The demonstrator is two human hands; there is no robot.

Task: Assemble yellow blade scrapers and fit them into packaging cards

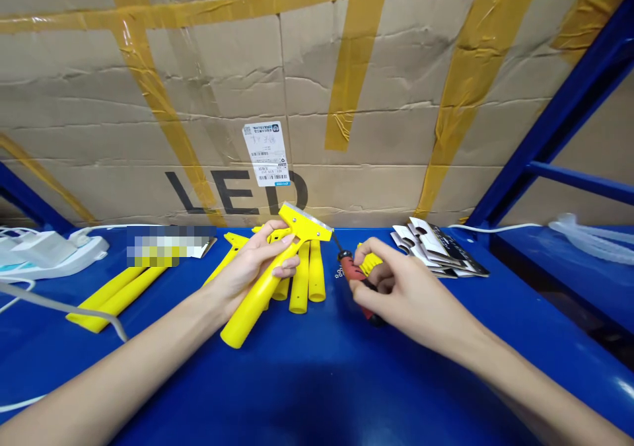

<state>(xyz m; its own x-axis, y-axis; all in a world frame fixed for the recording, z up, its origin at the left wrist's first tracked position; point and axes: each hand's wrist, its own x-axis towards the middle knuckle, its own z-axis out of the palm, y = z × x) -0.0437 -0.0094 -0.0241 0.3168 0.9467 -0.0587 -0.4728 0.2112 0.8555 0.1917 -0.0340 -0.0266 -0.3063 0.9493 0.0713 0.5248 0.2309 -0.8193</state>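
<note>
My left hand point(252, 261) is closed around a yellow scraper point(267, 287), its wide head pointing up and to the right. A metal blade strip and two screws show on that head. In my right hand point(396, 281) is a red and black screwdriver point(352, 273), held between thumb and fingers. Its shaft points up toward the right end of the scraper head; whether the tip touches it I cannot tell. Behind my left hand lie several more yellow scraper handles point(300, 287). Small screws point(339, 273) lie beside the screwdriver, and ribbed yellow pieces point(370, 262) sit behind my right fingers.
Folded black and white cards point(436, 251) lie at the right. Two yellow scrapers point(116, 294) rest at the left near a white power strip point(59, 254) and a grey cable point(74, 306). A large taped carton point(238, 96) stands behind the blue surface point(307, 380), between blue metal posts point(555, 109).
</note>
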